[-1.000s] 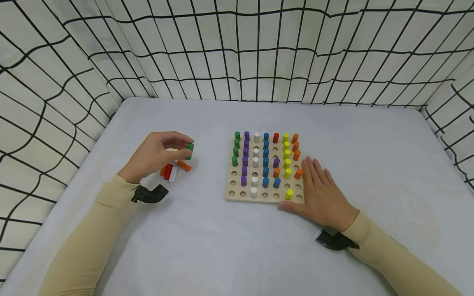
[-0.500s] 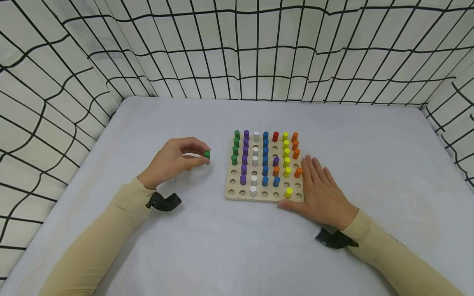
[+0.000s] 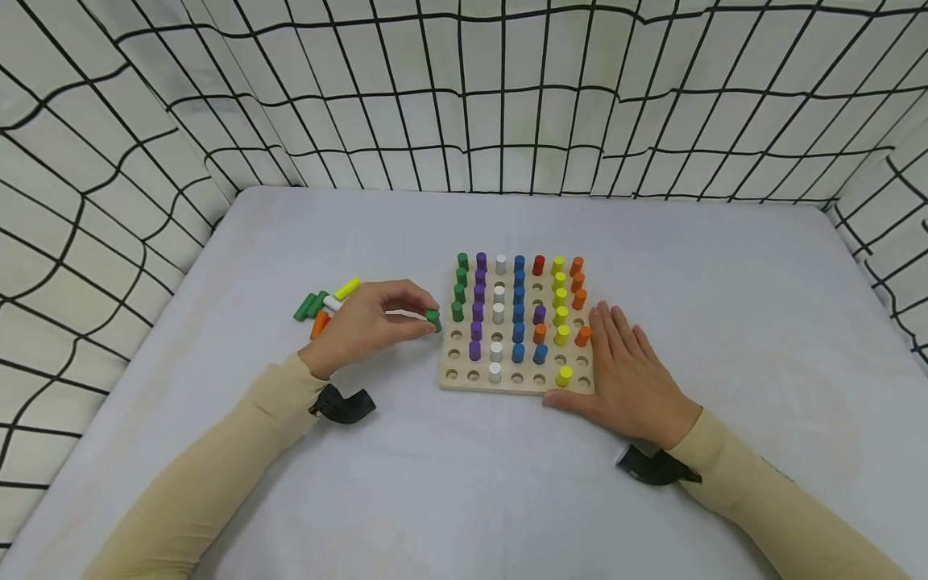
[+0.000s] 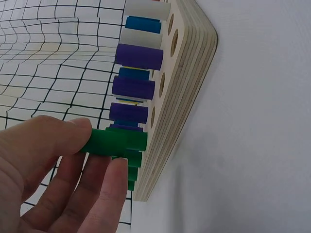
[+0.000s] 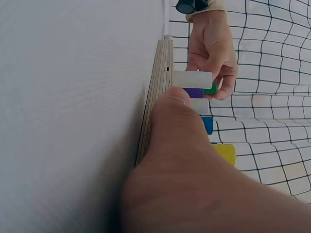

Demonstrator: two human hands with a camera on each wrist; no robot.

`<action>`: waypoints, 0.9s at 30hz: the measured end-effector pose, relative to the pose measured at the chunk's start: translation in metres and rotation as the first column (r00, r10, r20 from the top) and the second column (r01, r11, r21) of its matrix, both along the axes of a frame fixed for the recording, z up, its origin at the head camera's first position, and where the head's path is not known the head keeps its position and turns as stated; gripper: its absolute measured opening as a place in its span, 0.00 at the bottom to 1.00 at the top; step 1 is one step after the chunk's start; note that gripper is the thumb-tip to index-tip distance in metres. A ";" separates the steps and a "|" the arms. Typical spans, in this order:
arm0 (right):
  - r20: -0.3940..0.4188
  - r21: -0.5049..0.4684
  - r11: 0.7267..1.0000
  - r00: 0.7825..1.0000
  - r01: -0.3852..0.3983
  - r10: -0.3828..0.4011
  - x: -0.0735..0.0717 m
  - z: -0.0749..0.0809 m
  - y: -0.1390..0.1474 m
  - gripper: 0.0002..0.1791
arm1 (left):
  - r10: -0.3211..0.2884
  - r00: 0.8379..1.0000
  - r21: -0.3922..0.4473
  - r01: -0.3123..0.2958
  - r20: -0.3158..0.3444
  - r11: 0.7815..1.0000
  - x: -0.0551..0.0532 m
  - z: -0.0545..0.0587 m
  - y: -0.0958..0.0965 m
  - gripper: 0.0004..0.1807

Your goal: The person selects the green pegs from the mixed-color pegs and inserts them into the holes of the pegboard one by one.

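Between thumb and fingers my left hand (image 3: 377, 324) pinches a green peg (image 3: 432, 319), held at the left edge of the wooden pegboard (image 3: 453, 383). In the left wrist view this green peg (image 4: 104, 142) lies in front of the green pegs standing in the board. My right hand (image 3: 634, 383) lies flat, fingers straight, along the board's right side, its thumb at the front right corner. The board carries columns of green, purple, white, blue and yellow pegs, plus a mixed column and an orange one. Several of its holes hold no peg, mostly toward the front.
Left of the board, partly behind my left hand, loose pegs lie on the white table (image 3: 464, 483): green pegs (image 3: 310, 306), a yellow peg (image 3: 347, 288), a white peg (image 3: 332, 303) and an orange peg (image 3: 320, 324). Black netting (image 3: 464, 97) surrounds the table.
My left hand has carried the green peg rightward from the loose pile to the board's left edge, uncovering more of the pile. The right hand has stayed in place.
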State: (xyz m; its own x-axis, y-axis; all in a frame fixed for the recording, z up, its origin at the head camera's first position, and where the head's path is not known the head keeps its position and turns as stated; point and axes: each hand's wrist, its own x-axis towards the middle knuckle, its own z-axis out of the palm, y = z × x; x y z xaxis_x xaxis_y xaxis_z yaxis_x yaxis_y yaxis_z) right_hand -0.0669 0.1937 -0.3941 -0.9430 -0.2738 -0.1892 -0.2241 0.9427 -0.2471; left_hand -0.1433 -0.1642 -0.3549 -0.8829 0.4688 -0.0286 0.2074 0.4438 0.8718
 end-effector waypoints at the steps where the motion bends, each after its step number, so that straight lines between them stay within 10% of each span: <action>1: 0.000 0.000 1.000 1.000 0.000 0.000 0.000 0.000 0.000 0.77 | -0.008 1.000 0.006 0.008 -0.004 1.000 0.000 -0.001 0.001 0.13; 27: 0.000 -0.001 1.000 1.000 -0.002 0.002 -0.001 0.000 0.000 0.77 | -0.081 0.997 0.010 0.081 0.018 0.997 -0.001 -0.011 0.020 0.13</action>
